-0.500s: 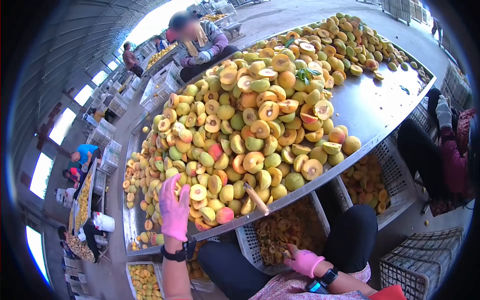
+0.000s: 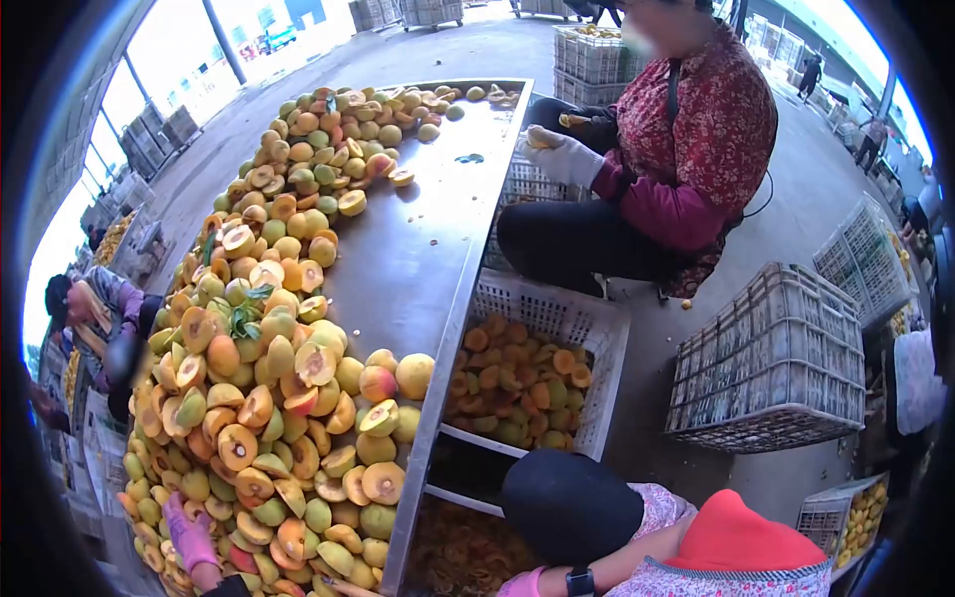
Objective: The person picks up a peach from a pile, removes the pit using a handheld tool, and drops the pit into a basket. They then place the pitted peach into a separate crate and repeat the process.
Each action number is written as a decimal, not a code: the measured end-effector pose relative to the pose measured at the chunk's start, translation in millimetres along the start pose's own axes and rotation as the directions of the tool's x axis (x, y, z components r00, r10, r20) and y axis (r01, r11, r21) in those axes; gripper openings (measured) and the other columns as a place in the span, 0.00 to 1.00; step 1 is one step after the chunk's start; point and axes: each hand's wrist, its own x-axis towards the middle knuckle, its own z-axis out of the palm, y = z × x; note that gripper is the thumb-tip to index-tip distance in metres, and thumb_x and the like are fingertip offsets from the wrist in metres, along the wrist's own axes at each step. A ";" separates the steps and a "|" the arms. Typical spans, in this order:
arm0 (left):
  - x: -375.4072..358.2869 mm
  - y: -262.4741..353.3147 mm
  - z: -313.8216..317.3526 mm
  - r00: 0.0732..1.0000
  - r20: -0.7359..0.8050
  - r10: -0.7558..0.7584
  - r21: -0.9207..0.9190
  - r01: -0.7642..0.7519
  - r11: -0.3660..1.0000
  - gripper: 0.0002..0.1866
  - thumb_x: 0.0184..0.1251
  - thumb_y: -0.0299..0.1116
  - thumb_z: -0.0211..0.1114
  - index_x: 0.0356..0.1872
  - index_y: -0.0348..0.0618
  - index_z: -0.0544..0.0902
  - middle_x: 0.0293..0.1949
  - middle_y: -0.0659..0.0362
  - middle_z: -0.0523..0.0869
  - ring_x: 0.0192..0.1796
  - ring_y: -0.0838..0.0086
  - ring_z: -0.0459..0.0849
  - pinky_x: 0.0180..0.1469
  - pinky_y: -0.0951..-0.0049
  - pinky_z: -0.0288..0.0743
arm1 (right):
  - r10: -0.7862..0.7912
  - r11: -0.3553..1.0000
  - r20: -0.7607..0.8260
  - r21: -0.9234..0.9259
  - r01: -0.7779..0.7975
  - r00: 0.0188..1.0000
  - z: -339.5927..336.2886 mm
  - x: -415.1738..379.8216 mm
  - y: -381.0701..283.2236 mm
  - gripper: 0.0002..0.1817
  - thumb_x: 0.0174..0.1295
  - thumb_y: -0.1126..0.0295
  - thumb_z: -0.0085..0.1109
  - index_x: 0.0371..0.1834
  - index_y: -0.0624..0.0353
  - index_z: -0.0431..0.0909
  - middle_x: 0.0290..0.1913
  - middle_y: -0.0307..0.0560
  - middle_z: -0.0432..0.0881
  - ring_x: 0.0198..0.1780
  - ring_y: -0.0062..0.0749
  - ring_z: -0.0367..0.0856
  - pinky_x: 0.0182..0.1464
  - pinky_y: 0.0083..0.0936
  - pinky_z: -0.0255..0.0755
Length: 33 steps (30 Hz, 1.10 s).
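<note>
My left hand (image 2: 189,532), in a pink glove, lies on the heap of halved and whole yellow-orange fruit (image 2: 239,446) at the lower left, its fingers apart. Only the glove's back and wrist part of my right hand (image 2: 521,584) show at the bottom edge, beside the crate of brown fruit scraps (image 2: 468,547); its fingers are hidden. A wooden handle (image 2: 348,587) rests on the fruit near the metal table's edge (image 2: 438,398).
A co-worker in a red patterned top (image 2: 696,129) sits across the right side, gloved hands holding fruit. A white crate of fruit halves (image 2: 607,368) stands beside the table. A grey crate (image 2: 771,358) is on the floor. Another person (image 2: 109,308) sits at the left.
The view has swung right, so the table now lies further left and the co-worker at the right shows more fully. My left hand is now down on the fruit; my right hand is mostly out of frame.
</note>
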 end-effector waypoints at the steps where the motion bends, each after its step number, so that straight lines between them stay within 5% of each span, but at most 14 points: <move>1: 0.6 6.7 -1.4 1.000 -0.004 0.014 0.001 -0.014 1.000 0.37 0.52 0.18 0.72 0.68 0.35 0.72 0.66 0.44 0.76 0.70 0.50 0.73 0.73 0.61 0.67 | -0.013 1.000 0.022 -0.016 0.013 1.000 0.7 2.4 0.4 0.19 0.67 0.55 0.54 0.46 0.58 0.86 0.43 0.60 0.89 0.48 0.58 0.87 0.51 0.50 0.79; 7: -22.2 57.8 -19.0 0.993 -0.043 -0.106 0.058 0.108 0.992 0.31 0.43 0.15 0.74 0.53 0.36 0.74 0.59 0.47 0.75 0.62 0.51 0.77 0.61 0.60 0.73 | 0.005 0.998 0.028 -0.061 -0.003 1.000 -9.2 -6.7 -5.3 0.21 0.67 0.52 0.53 0.45 0.58 0.86 0.44 0.58 0.89 0.49 0.57 0.87 0.53 0.49 0.78; 8: -26.2 49.9 -12.7 0.988 -0.152 -0.026 0.002 0.027 1.000 0.28 0.48 0.16 0.74 0.51 0.36 0.72 0.48 0.52 0.72 0.50 0.57 0.77 0.57 0.63 0.74 | 0.010 0.998 0.029 -0.055 -0.009 1.000 -8.9 -10.1 -6.3 0.21 0.67 0.52 0.53 0.45 0.58 0.86 0.44 0.58 0.89 0.49 0.56 0.86 0.54 0.49 0.78; 12: -32.8 7.6 -6.9 0.957 -0.239 -0.164 -0.191 0.120 0.974 0.23 0.52 0.17 0.74 0.46 0.37 0.72 0.42 0.55 0.75 0.42 0.63 0.77 0.51 0.66 0.75 | -0.014 1.000 0.004 -0.006 0.014 1.000 4.0 -14.1 -2.5 0.22 0.67 0.51 0.55 0.46 0.59 0.86 0.44 0.58 0.89 0.50 0.55 0.86 0.54 0.48 0.78; 14: -46.4 -8.2 -21.0 0.959 -0.206 -0.193 -0.328 0.118 0.937 0.17 0.61 0.29 0.72 0.49 0.38 0.77 0.39 0.57 0.80 0.40 0.63 0.81 0.49 0.65 0.79 | -0.037 0.997 -0.028 0.060 0.039 0.999 8.5 -14.4 2.0 0.22 0.68 0.51 0.56 0.48 0.59 0.85 0.43 0.56 0.89 0.48 0.53 0.87 0.52 0.46 0.78; 18: -185.0 69.0 -79.9 0.987 -0.139 -0.086 -0.528 0.000 0.849 0.26 0.84 0.38 0.48 0.78 0.44 0.65 0.76 0.59 0.71 0.78 0.66 0.67 0.80 0.68 0.58 | -0.002 0.975 -0.082 0.223 0.020 0.997 2.4 -25.3 -8.4 0.23 0.72 0.48 0.53 0.52 0.57 0.82 0.41 0.51 0.88 0.46 0.44 0.86 0.49 0.40 0.77; 20: -252.2 120.6 -75.9 0.917 -0.311 -0.250 -0.911 -0.213 0.352 0.24 0.79 0.34 0.57 0.70 0.36 0.72 0.67 0.52 0.78 0.66 0.65 0.79 0.70 0.68 0.73 | 0.040 0.956 -0.088 0.294 -0.013 0.995 -4.3 -29.2 -15.7 0.24 0.74 0.46 0.52 0.54 0.56 0.80 0.41 0.48 0.88 0.45 0.40 0.86 0.47 0.37 0.77; 21: -277.5 170.8 -89.2 0.970 -0.008 -0.242 -0.980 -0.056 -0.192 0.21 0.74 0.39 0.61 0.61 0.38 0.77 0.55 0.54 0.82 0.55 0.64 0.82 0.60 0.64 0.79 | 0.067 0.943 -0.106 0.331 -0.028 0.992 -7.0 -32.1 -19.6 0.24 0.75 0.46 0.52 0.55 0.56 0.79 0.40 0.47 0.88 0.44 0.38 0.86 0.46 0.35 0.76; 22: -299.2 206.0 -103.1 0.967 0.229 -0.110 -0.733 0.097 -0.673 0.19 0.70 0.44 0.65 0.52 0.40 0.82 0.43 0.56 0.85 0.44 0.64 0.86 0.50 0.59 0.85 | 0.089 0.933 -0.144 0.360 -0.032 0.986 -11.0 -35.5 -25.6 0.25 0.76 0.45 0.51 0.57 0.55 0.78 0.40 0.46 0.87 0.44 0.36 0.86 0.46 0.34 0.76; 23: -325.0 199.9 -73.8 0.971 0.210 -0.111 -0.732 0.081 -0.676 0.24 0.75 0.50 0.57 0.55 0.40 0.84 0.53 0.51 0.87 0.53 0.59 0.87 0.53 0.52 0.87 | 0.106 0.907 -0.263 0.420 0.015 0.959 -11.7 -39.5 -31.3 0.20 0.77 0.52 0.54 0.53 0.59 0.76 0.30 0.37 0.82 0.31 0.24 0.78 0.37 0.25 0.74; 25: -360.9 235.0 -64.7 0.932 0.361 -0.003 -0.496 0.190 -0.847 0.22 0.75 0.41 0.57 0.59 0.35 0.81 0.63 0.45 0.82 0.64 0.51 0.83 0.60 0.49 0.84 | 0.129 0.839 -0.327 0.539 0.072 0.936 -11.1 -43.4 -29.7 0.18 0.78 0.52 0.53 0.48 0.58 0.75 0.28 0.37 0.76 0.30 0.20 0.73 0.33 0.25 0.69; 28: -392.1 256.1 -32.4 0.842 0.534 -0.069 -0.421 0.195 -0.886 0.19 0.76 0.41 0.59 0.58 0.38 0.81 0.60 0.48 0.85 0.58 0.53 0.86 0.55 0.55 0.87 | -0.051 0.846 -0.455 0.454 0.281 0.889 -14.4 -64.4 -53.4 0.17 0.78 0.57 0.52 0.56 0.59 0.73 0.27 0.34 0.73 0.26 0.22 0.71 0.29 0.27 0.67; 31: -403.0 275.0 -23.4 0.807 0.519 -0.281 -0.645 0.154 -0.749 0.20 0.81 0.49 0.55 0.57 0.44 0.80 0.53 0.52 0.87 0.45 0.59 0.90 0.41 0.63 0.86 | -0.227 0.968 -0.437 -0.003 0.251 0.870 -12.5 -76.7 -78.2 0.18 0.74 0.59 0.60 0.57 0.61 0.74 0.33 0.59 0.83 0.37 0.57 0.86 0.36 0.41 0.77; 33: -407.8 277.7 -19.5 0.806 0.502 -0.313 -0.711 0.179 -0.680 0.22 0.82 0.52 0.50 0.54 0.43 0.79 0.49 0.52 0.87 0.44 0.60 0.89 0.42 0.62 0.85 | -0.323 0.946 -0.435 -0.166 0.278 0.841 -1.9 -73.4 -80.8 0.19 0.73 0.58 0.60 0.55 0.61 0.74 0.33 0.58 0.84 0.35 0.56 0.86 0.35 0.42 0.77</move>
